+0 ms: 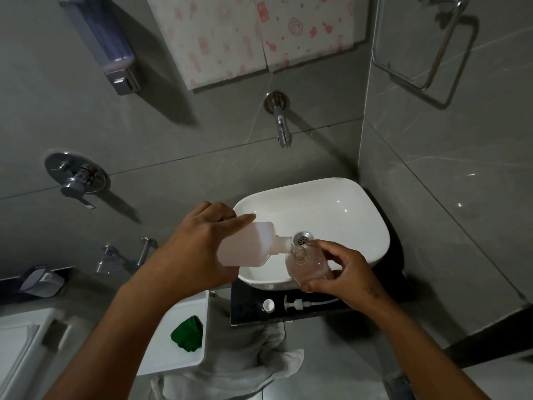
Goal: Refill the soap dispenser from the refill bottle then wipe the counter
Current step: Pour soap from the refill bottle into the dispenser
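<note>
My left hand (199, 243) grips a translucent refill bottle (253, 243) of pinkish soap, tipped on its side with its threaded neck against the mouth of a clear soap dispenser (310, 264). My right hand (340, 269) holds that dispenser tilted over the front of the white sink basin (360, 215). The dispenser holds some pink liquid. Its white pump head (300, 304) with its tube lies on the dark counter (248, 310) in front of the basin, beside a small white cap (268, 305). A green cloth (187, 333) lies on a white cistern lid (173, 353).
A wall tap (281, 122) juts out above the basin. A wall-mounted dispenser (106, 44) hangs at top left, a shower mixer (76, 177) at left, a towel ring (427, 44) at top right. Grey tiled walls close in on the right.
</note>
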Available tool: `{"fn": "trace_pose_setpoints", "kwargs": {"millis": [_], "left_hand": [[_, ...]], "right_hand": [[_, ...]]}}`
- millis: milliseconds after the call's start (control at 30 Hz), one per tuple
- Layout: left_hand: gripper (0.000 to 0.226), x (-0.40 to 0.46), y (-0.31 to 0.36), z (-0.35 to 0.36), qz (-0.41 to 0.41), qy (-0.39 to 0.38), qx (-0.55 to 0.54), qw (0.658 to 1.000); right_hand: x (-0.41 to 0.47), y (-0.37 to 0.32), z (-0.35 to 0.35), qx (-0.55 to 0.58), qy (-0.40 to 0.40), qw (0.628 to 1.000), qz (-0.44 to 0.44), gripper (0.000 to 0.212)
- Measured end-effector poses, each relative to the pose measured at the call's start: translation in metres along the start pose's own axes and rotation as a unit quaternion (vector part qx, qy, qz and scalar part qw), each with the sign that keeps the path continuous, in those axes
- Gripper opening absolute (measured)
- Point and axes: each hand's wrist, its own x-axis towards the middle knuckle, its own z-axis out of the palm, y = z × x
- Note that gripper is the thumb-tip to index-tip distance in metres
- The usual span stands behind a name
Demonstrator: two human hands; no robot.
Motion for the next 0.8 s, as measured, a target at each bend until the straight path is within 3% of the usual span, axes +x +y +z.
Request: {"fn": "trace_pose_setpoints", "kwargs": {"millis": [800], "left_hand": [[0.091,0.0004,0.0014,0.0001,0.001,-0.001,0.011,1.000]], "right_hand": [[-0.0015,0.0003,-0.0016,0.001,-0.005,1.000,0.016,0.090]]}}
